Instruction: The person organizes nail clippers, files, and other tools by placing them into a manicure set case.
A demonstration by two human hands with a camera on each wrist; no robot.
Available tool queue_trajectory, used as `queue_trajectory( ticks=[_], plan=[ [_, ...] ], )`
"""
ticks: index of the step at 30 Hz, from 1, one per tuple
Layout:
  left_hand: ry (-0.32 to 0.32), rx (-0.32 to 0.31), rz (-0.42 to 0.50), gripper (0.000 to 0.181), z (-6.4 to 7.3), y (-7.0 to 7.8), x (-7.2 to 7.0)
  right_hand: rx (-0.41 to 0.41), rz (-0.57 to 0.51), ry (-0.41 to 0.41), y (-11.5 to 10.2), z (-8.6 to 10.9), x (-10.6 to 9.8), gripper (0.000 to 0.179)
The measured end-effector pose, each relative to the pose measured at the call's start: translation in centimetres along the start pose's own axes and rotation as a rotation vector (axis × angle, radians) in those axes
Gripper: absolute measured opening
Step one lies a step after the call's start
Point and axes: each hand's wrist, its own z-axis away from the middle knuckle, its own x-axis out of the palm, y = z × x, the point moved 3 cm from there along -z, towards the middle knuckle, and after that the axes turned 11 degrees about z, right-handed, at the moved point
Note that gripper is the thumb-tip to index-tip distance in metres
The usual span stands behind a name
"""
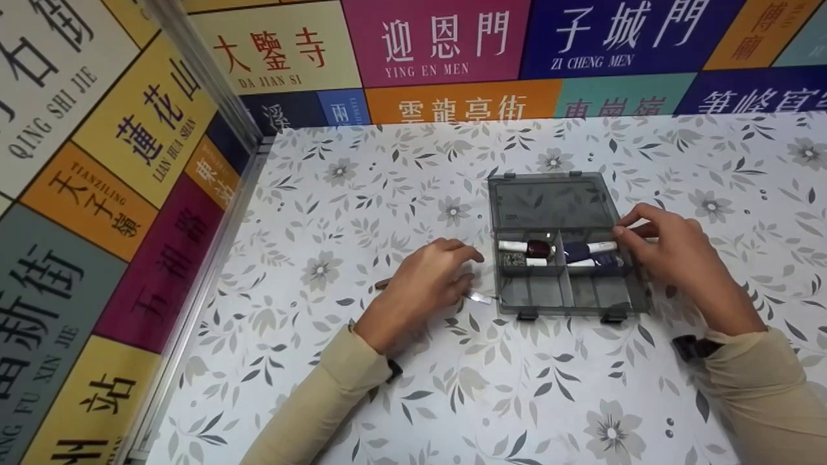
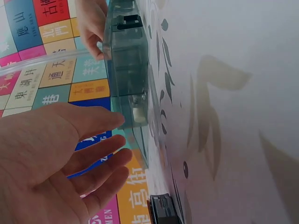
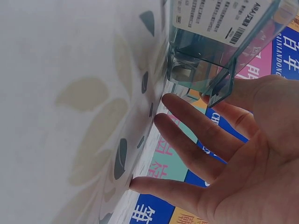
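A grey see-through plastic storage case (image 1: 594, 294) lies with its lid (image 1: 549, 200) folded back. Its far compartments hold small nail polish bottles, a dark red one (image 1: 539, 249) and dark blue ones (image 1: 577, 252) among them, with white caps. My right hand (image 1: 678, 255) pinches the right edge of the case near the hinge with thumb and index finger; the other fingers spread beside it. To the left of the case, my left hand (image 1: 426, 278) hovers with loosely bent fingers, holding nothing. Below it lies a slim item, showing a silver end (image 1: 479, 297) and a brown end (image 1: 382, 284), its middle hidden.
Both near compartments show the case floor. Two dark latches (image 1: 528, 316) stick out at its front edge. The leaf-patterned table (image 1: 439, 400) meets walls of coloured Chinese place-name panels (image 1: 446, 42) at the back and left. A white label (image 3: 219, 18) is on the case's outside.
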Motion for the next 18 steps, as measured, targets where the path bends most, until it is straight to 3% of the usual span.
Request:
queue_trajectory(
  ticks=[8,18],
  plan=[
    [-0.013,-0.007,0.085,0.015,0.4,-0.7,0.4,-0.008,-0.002,0.002,0.0,0.0,0.0,0.030],
    [-0.026,0.026,0.064,0.011,0.4,-0.6,1.3,-0.010,-0.012,0.022,0.0,0.1,0.0,0.027]
  ],
)
